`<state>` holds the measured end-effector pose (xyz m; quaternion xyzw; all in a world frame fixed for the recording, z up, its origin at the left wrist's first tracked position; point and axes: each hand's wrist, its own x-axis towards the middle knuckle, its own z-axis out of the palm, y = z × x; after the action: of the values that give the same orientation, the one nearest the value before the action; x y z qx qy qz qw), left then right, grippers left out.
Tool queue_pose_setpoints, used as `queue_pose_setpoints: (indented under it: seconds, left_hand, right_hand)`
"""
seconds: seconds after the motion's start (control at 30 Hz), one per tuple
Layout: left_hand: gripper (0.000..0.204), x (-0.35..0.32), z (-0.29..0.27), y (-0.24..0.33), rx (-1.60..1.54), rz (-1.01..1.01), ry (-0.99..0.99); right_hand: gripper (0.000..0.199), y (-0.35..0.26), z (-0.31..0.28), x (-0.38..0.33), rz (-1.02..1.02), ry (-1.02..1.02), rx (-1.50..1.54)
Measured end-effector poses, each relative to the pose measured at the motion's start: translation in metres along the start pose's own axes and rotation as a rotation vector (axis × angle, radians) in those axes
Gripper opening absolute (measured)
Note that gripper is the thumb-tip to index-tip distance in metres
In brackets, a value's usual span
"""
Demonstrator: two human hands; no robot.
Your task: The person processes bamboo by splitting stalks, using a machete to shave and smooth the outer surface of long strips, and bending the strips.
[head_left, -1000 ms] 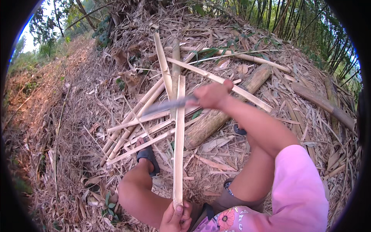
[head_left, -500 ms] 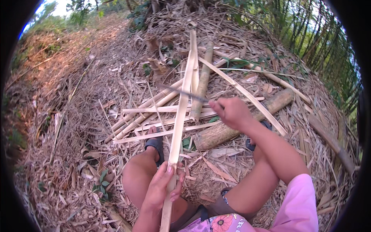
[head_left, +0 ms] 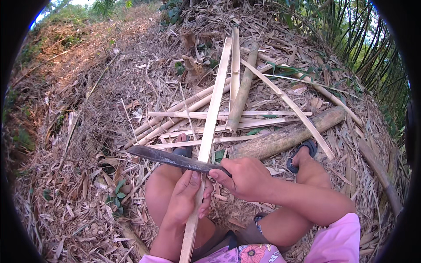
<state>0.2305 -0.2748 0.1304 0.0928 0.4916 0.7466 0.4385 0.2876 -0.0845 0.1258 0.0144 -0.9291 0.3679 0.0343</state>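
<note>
My left hand [head_left: 189,196] is wrapped round a long, pale split bamboo strip [head_left: 215,109], which runs from my lap up and away past my feet. In my right hand [head_left: 245,178] is a machete [head_left: 175,158] with a dark, slightly curved blade pointing left. The blade lies across the strip just above my left thumb; its handle is hidden inside my fist. Beyond the blade the strip's far end rises over other split pieces.
A thick bamboo log [head_left: 287,136] lies by my right foot, with a thinner bamboo pole [head_left: 242,90] farther off. Several split strips [head_left: 289,107] cross on the dry leaf litter. Short stumps [head_left: 193,69] stand at the back, and bamboo stems [head_left: 372,48] grow at the far right.
My right hand has drawn the machete back toward me along the strip, from near its middle to just above my left hand. My left hand keeps its grip.
</note>
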Motion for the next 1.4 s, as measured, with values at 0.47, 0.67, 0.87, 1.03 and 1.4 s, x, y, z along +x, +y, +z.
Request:
queue_pose_setpoints:
  seconds: [0.47,0.67,0.87,1.03,1.4]
  left_hand:
    - [0.036,-0.004,-0.004,-0.008,0.262,0.076,0.045]
    - [0.037,-0.006,-0.008,-0.011,0.236,0.014,0.067]
    - [0.038,-0.007,-0.009,-0.013,0.128,-0.01,0.013]
    - [0.036,-0.011,-0.012,-0.012,0.172,-0.01,0.002]
    - [0.038,-0.034,-0.007,-0.01,0.173,-0.062,-0.021]
  right_hand:
    - [0.061,0.019,0.003,0.015,-0.3,0.295,-0.482]
    - [0.065,0.036,0.0,0.028,-0.446,0.406,-0.587]
    - [0.064,0.049,-0.012,0.032,-0.477,0.456,-0.76]
    - [0.061,0.091,-0.037,0.051,-0.369,0.473,-0.852]
    - [0.063,0.073,-0.058,0.039,-0.484,0.471,-0.849]
